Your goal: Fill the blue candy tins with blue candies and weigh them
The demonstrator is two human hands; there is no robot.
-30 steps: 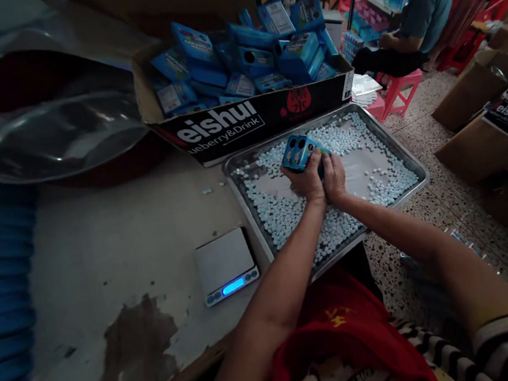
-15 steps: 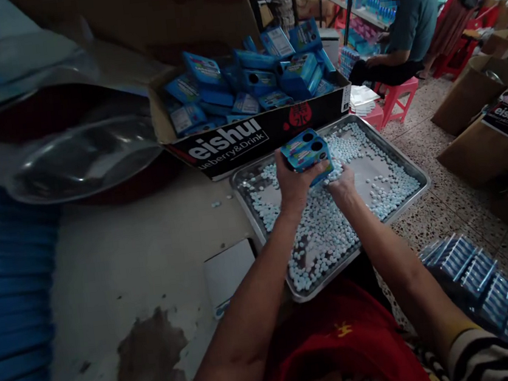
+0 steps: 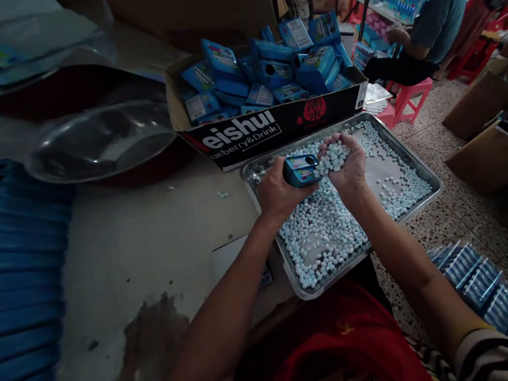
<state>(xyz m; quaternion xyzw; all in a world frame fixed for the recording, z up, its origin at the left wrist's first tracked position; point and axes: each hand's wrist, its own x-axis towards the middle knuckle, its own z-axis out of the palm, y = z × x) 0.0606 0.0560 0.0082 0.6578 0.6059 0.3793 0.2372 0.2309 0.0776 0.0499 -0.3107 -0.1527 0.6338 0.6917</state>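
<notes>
Blue box (image 3: 300, 175): gripped in left hand (image 3: 278, 191), just left of right hand (image 3: 351, 167).
Right hand, open and cupped palm-up, bears pale pellets (image 3: 334, 155) beside the box; long axis unclear.

Pretty beat-up pale table (image 3: 135, 234), tbh, with a big brown patch (image 3: 150, 343) near the front edge. Sitting on it: a black-printed carton (image 3: 288, 126), a metal tray (image 3: 376, 164), a half-hidden scale (image 3: 229, 254), plus a few stray pellets (image 3: 223, 194) left of the tray.
</notes>
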